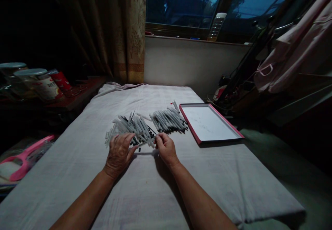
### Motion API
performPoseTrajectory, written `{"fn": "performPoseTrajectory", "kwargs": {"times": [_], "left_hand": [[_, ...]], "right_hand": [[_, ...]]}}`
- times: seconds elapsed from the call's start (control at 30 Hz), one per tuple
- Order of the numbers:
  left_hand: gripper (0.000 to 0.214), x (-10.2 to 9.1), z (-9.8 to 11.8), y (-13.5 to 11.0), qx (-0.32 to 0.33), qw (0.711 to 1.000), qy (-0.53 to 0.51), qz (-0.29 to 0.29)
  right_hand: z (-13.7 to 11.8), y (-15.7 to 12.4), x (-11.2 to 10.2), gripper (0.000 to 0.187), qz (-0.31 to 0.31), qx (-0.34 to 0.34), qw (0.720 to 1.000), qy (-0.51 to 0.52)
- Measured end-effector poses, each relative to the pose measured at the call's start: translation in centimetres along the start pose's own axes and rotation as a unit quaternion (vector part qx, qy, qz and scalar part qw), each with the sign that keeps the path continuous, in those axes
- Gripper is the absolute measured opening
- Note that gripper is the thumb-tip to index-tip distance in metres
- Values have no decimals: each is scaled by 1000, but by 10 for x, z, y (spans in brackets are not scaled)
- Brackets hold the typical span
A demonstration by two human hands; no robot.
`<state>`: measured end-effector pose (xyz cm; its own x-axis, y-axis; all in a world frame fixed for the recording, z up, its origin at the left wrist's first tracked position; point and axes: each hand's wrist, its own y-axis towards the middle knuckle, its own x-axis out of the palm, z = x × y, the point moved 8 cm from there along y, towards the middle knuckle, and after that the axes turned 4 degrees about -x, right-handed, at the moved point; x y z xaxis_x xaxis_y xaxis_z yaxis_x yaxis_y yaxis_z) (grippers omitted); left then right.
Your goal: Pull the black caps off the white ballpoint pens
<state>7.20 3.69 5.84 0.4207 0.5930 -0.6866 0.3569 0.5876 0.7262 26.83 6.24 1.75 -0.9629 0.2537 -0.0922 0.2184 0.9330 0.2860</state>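
My left hand (119, 155) is curled at the near edge of a loose heap of pale, translucent pen barrels (140, 126), its thumb at one end of a slim pen (145, 143). At the pen's other end, my right hand (166, 149) has thumb and forefinger pinched together. The fingertips partly hide the pen ends. Small black pen caps (139, 149) lie among and in front of the heap. To the right of it, a neater row of pens (168, 120) with dark ends lies side by side.
A shallow box lid (212, 123) with red sides and a white inside lies right of the pens on the cloth-covered table (145, 188). Jars (41, 84) stand on a side surface at left, above a pink-handled object (24, 159). A bottle (217, 26) stands on the windowsill.
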Motion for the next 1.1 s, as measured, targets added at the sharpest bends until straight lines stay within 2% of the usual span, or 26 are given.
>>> {"fn": "performPoseTrajectory", "kwargs": {"times": [0.1,0.2,0.3,0.5,0.73,0.9,1.1], "left_hand": [[24,4,7,-4,7,999,-26,-27],[24,4,16,-7,15,999,-30,-42],[21,7,21,-8,15,998,-25,-60],[25,18,14,-8,-11,994,-41,-102],[36,20,8,-10,-36,991,-59,-110],[31,18,4,-11,-64,990,-61,-111],[31,16,3,-12,-73,991,-51,-101]], "right_hand": [[5,-2,1,30,18,25,1000,5],[17,0,-1,33,38,78,995,42],[23,1,-2,35,44,102,991,72],[25,-4,0,32,37,96,989,103],[18,0,-1,25,12,80,987,139],[10,1,-3,20,-9,69,990,120],[8,0,-3,26,-10,93,989,115]]}}
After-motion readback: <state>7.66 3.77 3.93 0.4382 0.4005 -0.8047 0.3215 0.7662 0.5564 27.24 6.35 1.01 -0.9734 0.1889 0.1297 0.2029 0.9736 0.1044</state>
